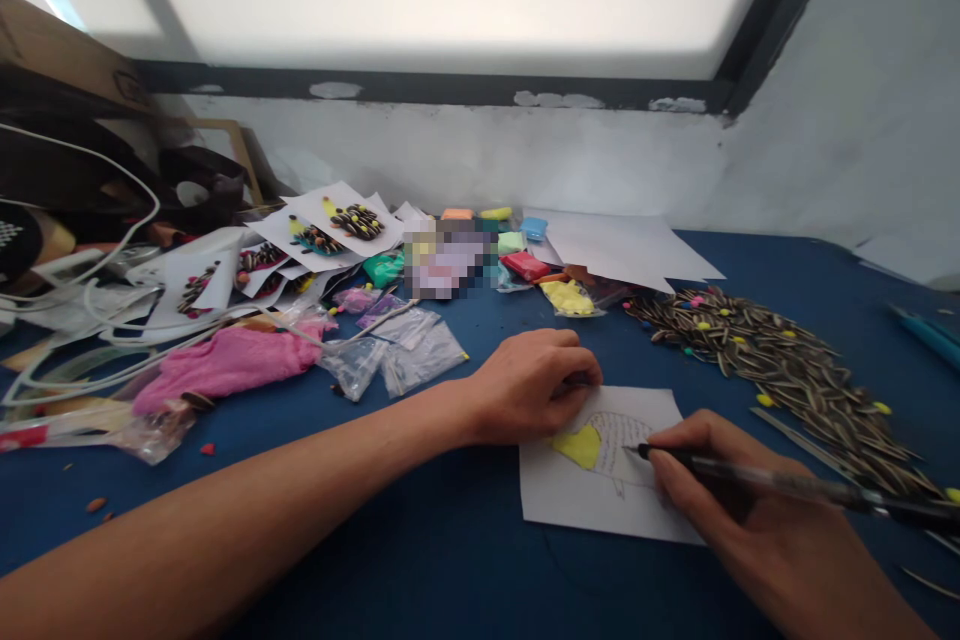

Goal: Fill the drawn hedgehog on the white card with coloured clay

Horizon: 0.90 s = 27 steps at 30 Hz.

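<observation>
A small white sheet of paper (551, 498) lies on the blue table. It bears a pen drawing of a bird-like shape (626, 440) with rows of short marks and a yellow front part (579, 447). My left hand (532, 380), fingers curled, rests over the upper left corner of the sheet and holds it down; the undersides of the fingers are hidden. In my right hand (739, 500) is a black pen (772, 480), gripped between thumb and fingers. Its tip is over the marked body of the drawing; whether it touches the paper I cannot tell.
Sunflower seeds (787, 370) with coloured bits lie in a heap at the right. Pink clay (232, 360), plastic bags (424, 355) and white cables (90, 290) crowd the left. Seed-covered cards (352, 220), clay packets (525, 265) and blank sheets (607, 245) lie near the wall.
</observation>
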Tool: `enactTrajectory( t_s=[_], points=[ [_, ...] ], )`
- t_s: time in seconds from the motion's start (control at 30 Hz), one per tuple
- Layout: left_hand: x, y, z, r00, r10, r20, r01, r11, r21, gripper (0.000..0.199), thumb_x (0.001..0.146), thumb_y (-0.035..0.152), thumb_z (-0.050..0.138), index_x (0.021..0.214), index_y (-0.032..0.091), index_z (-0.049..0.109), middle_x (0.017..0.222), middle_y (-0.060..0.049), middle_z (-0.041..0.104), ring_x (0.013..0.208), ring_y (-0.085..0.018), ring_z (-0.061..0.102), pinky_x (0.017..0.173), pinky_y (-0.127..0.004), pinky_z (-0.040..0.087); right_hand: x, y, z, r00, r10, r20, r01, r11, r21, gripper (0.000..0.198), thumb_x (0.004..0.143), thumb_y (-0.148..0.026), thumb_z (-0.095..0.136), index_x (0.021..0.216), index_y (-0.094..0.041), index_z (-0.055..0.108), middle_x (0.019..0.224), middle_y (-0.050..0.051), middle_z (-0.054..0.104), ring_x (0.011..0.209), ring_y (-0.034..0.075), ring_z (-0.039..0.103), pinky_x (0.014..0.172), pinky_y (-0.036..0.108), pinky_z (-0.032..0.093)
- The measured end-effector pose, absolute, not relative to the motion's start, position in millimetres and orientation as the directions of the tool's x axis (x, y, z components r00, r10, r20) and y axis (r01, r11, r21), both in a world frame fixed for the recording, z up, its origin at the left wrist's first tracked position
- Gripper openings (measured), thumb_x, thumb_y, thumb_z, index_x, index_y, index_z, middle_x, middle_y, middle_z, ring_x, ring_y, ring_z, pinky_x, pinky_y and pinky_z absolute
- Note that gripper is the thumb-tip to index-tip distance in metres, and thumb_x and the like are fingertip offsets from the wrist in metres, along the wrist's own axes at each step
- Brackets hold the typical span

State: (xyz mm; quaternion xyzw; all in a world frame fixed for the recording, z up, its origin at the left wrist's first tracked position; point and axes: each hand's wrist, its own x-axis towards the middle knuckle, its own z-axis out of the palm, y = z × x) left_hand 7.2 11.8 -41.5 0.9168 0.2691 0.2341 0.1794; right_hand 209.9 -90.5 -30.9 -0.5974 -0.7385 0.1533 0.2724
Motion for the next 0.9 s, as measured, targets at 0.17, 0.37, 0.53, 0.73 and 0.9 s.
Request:
enactTrajectory(
  t_s=[0.17,0.37,0.53,0.73,0.9],
  points=[
    [7.1,11.7,-41.0,0.747,0.579,0.326,0.414,-0.789,0.454,0.017,0.085,0.014,0.055,0.095,0.016,0.068,0.089,-0.005,0.062,0.082,-0.017,0.057,0.070,-0.026,0.044,210.3,-89.1,-30.8,-0.155,0.965,0.213,0.806,0.248,-0.537,0.021,0.087,-0.044,0.055,0.079,-0.026,0.062,0.062,-0.004,0.065,0.053,0.014,0.064,0.045,0.022,0.049],
    [6.7,12.2,-42.9,0.746,0.578,0.332,0.413,-0.791,0.451,0.017,0.085,0.014,0.055,0.096,0.016,0.068,0.090,-0.005,0.063,0.081,-0.016,0.057,0.070,-0.026,0.045,210.4,-90.5,-31.9,-0.157,0.969,0.188,0.798,0.237,-0.554,0.021,0.089,-0.043,0.053,0.079,-0.026,0.062,0.066,-0.003,0.068,0.060,0.015,0.066,0.049,0.021,0.050],
    [7.6,12.5,-43.1,0.746,0.577,0.331,0.410,-0.791,0.454,0.017,0.084,0.014,0.055,0.095,0.016,0.068,0.089,-0.004,0.062,0.081,-0.016,0.057,0.070,-0.026,0.044,212.2,-90.9,-34.5,-0.175,0.959,0.222,0.802,0.269,-0.533,0.019,0.088,-0.041,0.054,0.078,-0.026,0.060,0.061,-0.005,0.064,0.052,0.013,0.062,0.045,0.020,0.048],
    [6.8,12.9,-43.8,0.743,0.577,0.339,0.404,-0.791,0.460,0.018,0.084,0.014,0.055,0.095,0.016,0.068,0.089,-0.004,0.062,0.081,-0.017,0.057,0.069,-0.027,0.043,212.7,-92.0,-32.9,-0.182,0.958,0.224,0.794,0.277,-0.541,0.019,0.089,-0.041,0.053,0.079,-0.027,0.061,0.064,-0.004,0.067,0.057,0.014,0.066,0.046,0.019,0.049],
    [6.6,12.0,-43.3,0.743,0.573,0.346,0.397,-0.793,0.462,0.018,0.083,0.013,0.055,0.095,0.015,0.068,0.088,-0.004,0.061,0.079,-0.016,0.056,0.069,-0.026,0.043,211.9,-90.5,-31.7,-0.211,0.954,0.213,0.797,0.294,-0.528,0.017,0.090,-0.039,0.054,0.079,-0.027,0.060,0.064,-0.006,0.066,0.056,0.012,0.064,0.047,0.019,0.049]
  ],
)
